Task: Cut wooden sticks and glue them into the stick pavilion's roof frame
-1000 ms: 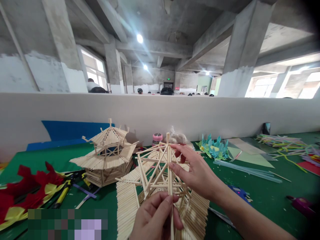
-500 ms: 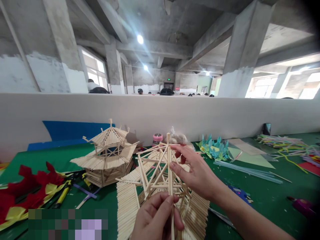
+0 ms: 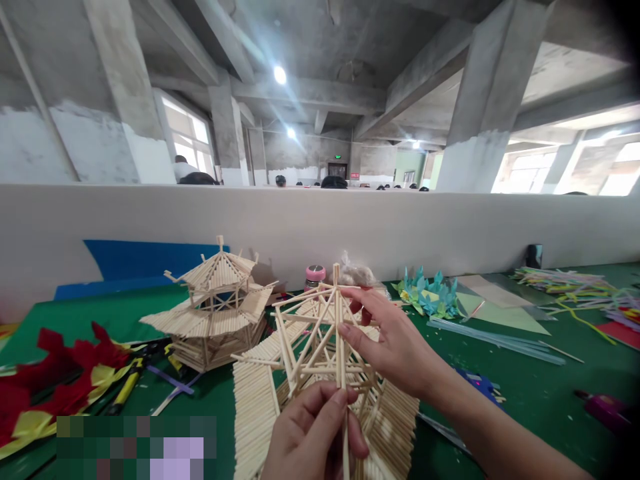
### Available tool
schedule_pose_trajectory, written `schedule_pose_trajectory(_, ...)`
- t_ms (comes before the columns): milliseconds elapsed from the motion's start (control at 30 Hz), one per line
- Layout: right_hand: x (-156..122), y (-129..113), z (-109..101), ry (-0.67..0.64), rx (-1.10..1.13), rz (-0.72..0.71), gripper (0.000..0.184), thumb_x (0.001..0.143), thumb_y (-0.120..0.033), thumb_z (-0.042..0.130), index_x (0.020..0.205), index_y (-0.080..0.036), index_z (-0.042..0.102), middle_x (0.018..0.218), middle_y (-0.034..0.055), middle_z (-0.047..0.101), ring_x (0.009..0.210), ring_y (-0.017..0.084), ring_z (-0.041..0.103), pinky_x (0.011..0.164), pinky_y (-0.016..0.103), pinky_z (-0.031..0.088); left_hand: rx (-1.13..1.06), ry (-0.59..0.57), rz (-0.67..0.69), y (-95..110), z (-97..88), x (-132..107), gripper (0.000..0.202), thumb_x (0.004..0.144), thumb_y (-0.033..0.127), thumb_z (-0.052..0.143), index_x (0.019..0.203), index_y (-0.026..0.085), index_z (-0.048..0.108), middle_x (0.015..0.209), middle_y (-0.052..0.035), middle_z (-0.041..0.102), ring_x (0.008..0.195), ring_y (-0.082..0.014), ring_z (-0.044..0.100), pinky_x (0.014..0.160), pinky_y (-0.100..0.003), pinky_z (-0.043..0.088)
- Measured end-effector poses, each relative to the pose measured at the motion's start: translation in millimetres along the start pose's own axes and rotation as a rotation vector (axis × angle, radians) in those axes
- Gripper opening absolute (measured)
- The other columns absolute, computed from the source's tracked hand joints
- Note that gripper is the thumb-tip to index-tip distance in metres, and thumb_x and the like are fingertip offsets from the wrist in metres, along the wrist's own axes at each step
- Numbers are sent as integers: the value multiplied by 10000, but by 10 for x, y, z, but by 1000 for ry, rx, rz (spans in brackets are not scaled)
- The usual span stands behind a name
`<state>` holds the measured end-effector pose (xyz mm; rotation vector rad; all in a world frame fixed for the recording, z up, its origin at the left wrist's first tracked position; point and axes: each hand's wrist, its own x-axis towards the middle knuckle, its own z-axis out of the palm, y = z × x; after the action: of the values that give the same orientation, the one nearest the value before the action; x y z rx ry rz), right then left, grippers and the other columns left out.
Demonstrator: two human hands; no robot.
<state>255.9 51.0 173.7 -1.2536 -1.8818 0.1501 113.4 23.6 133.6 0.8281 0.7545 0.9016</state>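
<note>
In front of me stands a pavilion model built of thin wooden sticks, its lower roof slatted and its upper roof an open frame with a short post at the peak. My left hand pinches a wooden stick low down, between thumb and fingers. This stick slopes up along the frame toward the peak. My right hand reaches in from the right, its thumb pressed on the same stick and its index fingertip by the peak. The far fingers of both hands are partly hidden.
A second, roofed stick pavilion stands behind on the left. Red and yellow crepe paper lies left. A pink-lidded jar, a teal paper crown, clear strips, scissors and a purple tool are around. A white partition runs behind.
Both hands hold nearly the same place on the stick and the model. The whole view has shifted very slightly.
</note>
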Motion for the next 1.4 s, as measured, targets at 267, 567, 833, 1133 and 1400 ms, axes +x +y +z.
schedule_pose_trajectory(267,13,-14,-6,12,13,-22,407,757,-241,518,1156,-219,440,959,45,528,783,152,476,704,312,400,-27,-14,-28,-17,-22,-14,304,609,387,659,726,127,554,434,3,572,325,-15,324,371,-163,130)
schedule_pose_trajectory(567,13,-13,0,15,10,-25,407,753,-231,522,1153,-226,443,951,49,530,782,158,476,706,321,403,-55,-39,-24,-32,-28,-4,266,643,366,637,725,127,554,428,8,559,358,-24,351,393,-161,162)
schedule_pose_trajectory(833,12,-2,-2,7,6,-18,413,757,-239,522,1161,-224,434,944,40,526,789,154,472,712,316,397,-52,-44,-21,-20,-33,4,263,637,363,642,717,132,547,429,11,558,359,-28,357,395,-160,190)
schedule_pose_trajectory(1133,7,-14,-5,12,9,-17,419,758,-239,519,1167,-232,430,960,46,530,792,158,477,716,325,402,-29,-6,-6,-14,3,-5,272,600,360,666,687,131,546,417,8,556,384,-46,386,426,-160,216)
schedule_pose_trajectory(1400,-2,10,-13,13,26,-13,417,769,-269,508,1175,-226,423,950,53,529,782,157,483,689,314,419,-9,26,29,-42,15,-44,271,599,363,667,683,136,545,417,11,546,385,-42,362,417,-160,198)
